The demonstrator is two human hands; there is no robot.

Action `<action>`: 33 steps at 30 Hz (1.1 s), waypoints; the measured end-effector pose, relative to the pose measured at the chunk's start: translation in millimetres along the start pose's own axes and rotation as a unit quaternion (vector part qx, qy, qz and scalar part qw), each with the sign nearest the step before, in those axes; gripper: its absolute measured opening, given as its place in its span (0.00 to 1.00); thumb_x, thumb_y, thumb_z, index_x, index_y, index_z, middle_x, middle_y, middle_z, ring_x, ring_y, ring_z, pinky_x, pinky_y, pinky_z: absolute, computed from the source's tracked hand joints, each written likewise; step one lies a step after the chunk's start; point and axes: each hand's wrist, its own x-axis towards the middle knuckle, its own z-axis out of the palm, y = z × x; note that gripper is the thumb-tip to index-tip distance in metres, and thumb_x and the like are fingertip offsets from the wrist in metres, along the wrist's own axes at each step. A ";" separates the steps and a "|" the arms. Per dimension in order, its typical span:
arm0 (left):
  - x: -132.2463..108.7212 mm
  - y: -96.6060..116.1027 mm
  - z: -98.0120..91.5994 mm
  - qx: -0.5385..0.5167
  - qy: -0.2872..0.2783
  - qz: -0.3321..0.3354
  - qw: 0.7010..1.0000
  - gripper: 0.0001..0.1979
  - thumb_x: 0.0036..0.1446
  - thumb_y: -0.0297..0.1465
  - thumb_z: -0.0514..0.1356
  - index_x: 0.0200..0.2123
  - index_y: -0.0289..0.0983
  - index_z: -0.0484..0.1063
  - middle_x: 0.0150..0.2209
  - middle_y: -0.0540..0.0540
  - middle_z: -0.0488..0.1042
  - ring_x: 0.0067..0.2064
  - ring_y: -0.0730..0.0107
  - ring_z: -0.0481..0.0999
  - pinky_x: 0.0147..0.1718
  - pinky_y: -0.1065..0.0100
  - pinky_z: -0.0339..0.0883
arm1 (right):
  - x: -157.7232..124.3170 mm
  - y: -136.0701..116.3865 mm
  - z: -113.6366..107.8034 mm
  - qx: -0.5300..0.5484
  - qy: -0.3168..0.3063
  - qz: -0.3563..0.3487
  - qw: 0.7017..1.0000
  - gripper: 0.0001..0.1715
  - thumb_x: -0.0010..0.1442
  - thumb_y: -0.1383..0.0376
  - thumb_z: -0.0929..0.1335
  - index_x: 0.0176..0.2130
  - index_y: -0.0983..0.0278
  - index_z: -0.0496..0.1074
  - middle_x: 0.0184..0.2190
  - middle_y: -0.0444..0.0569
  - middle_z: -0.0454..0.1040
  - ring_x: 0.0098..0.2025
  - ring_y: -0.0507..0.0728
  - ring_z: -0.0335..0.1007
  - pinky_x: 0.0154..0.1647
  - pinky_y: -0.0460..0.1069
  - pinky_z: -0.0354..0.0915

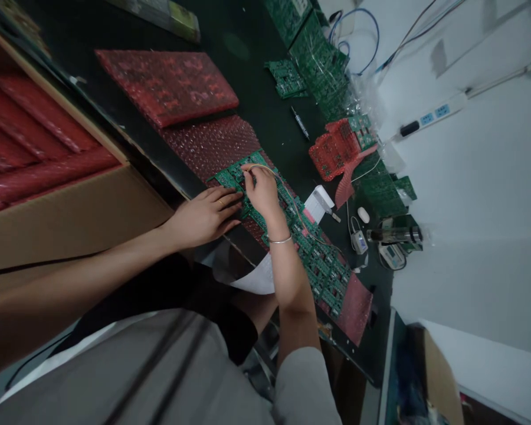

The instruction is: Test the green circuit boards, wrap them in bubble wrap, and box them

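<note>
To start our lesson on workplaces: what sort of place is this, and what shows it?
Probably an electronics workshop: green circuit boards lie on red bubble wrap, and a cardboard box holds red-wrapped packages.

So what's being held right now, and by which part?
The right hand apparently pinches a thin cable near one end, exact spot hidden. The left hand lies on the green circuit boards, no grasp visible.
</note>
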 end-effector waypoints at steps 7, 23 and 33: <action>0.5 -0.2 1.3 0.012 0.014 0.007 1.000 0.20 0.76 0.39 0.54 0.58 0.37 0.81 0.64 0.35 0.74 0.66 0.41 0.71 0.65 0.41 0.67 | 3.1 2.5 -5.1 0.013 -0.003 -0.020 1.000 0.19 0.79 0.56 0.61 0.46 0.61 0.77 0.49 0.54 0.83 0.54 0.60 0.79 0.65 0.57 0.70; 0.4 -0.8 1.1 -0.002 0.027 0.003 1.000 0.18 0.75 0.39 0.56 0.57 0.41 0.80 0.64 0.38 0.74 0.67 0.42 0.70 0.66 0.41 0.65 | 2.7 8.3 -1.0 0.037 0.015 -0.003 0.999 0.15 0.78 0.57 0.64 0.44 0.60 0.76 0.47 0.51 0.83 0.53 0.57 0.78 0.62 0.54 0.73; -19.4 94.3 42.5 -0.161 0.033 0.131 0.978 0.10 0.75 0.32 0.59 0.47 0.37 0.81 0.49 0.40 0.80 0.52 0.58 0.76 0.49 0.59 0.68 | 9.0 33.6 9.1 0.118 0.005 0.049 0.992 0.22 0.74 0.46 0.67 0.40 0.60 0.74 0.45 0.49 0.83 0.51 0.54 0.81 0.54 0.49 0.79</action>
